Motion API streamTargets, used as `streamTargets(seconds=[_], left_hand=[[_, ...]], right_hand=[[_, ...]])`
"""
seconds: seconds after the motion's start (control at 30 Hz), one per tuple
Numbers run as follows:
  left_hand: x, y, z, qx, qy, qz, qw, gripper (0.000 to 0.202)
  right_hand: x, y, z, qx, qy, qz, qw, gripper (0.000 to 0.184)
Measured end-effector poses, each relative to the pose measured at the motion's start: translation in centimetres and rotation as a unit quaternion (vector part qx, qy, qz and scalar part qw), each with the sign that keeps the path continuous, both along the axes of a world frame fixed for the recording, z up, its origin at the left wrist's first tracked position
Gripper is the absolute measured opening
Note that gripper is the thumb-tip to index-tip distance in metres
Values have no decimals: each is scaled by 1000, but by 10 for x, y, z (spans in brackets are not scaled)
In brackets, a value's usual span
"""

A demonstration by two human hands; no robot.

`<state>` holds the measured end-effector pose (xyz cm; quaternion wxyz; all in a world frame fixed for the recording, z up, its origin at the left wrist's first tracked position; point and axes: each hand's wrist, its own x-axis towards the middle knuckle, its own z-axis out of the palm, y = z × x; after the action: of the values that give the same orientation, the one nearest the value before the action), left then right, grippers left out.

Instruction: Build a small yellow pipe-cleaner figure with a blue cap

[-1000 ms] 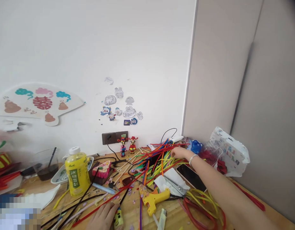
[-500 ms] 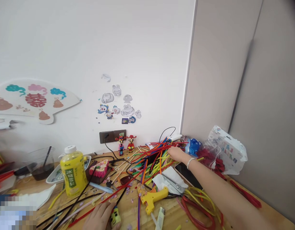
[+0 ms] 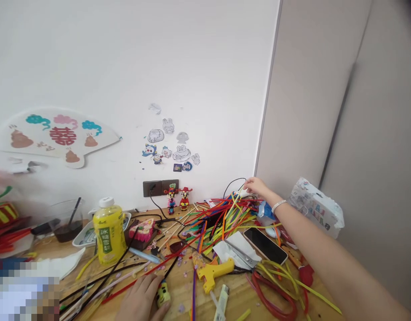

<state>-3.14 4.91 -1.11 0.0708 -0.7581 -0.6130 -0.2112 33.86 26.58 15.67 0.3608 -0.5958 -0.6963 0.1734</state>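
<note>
Right hand (image 3: pixel 257 187), grip open, right there above the pipe cleaners (image 3: pixel 222 213), heaped at its seven o'clock, strands pointing up toward it; left hand (image 3: pixel 140 299) farther off, grip unclear!

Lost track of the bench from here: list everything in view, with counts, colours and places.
Pipe cleaners: many, mixed colours, heaped at the back.
Drink bottle: one, yellow, left of centre.
Glue gun: one, yellow, front centre.
Scissors: one pair, silver, on white paper.
Smartphone: one, black screen, right of the scissors.
Figurines: two, mainly red, by the wall.
Glass: one, dark liquid inside, far left.
Socket panel: one, dark brown, on the wall above the figurines.
Fan-shaped decoration: one, cream, on the wall.
Plastic bag: one, white with print, right corner.
Small figure: one, yellow, by the left grip.
Left grip: one, bare, at the front.
Right grip: one, bare, above the back of the pile.
</note>
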Motion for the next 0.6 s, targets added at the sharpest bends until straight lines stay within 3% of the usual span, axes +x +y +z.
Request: streamTargets(seconds=[0.2, 0.33, 0.47, 0.6], left_hand=[[2, 2, 0, 4, -75, -19, 997, 42], [5, -3, 6, 3, -167, -32, 985, 51], [2, -5, 13, 19, -187, 3, 982, 50], [-2, -10, 24, 98, -254, 13, 962, 49]], right_hand=[[2, -26, 33, 126, 92, -50, 987, 24], [-18, -63, 36, 199, 154, -11, 968, 17], [-53, -118, 16, 232, 205, 66, 949, 16], [-102, -170, -30, 209, 248, 156, 933, 17]])
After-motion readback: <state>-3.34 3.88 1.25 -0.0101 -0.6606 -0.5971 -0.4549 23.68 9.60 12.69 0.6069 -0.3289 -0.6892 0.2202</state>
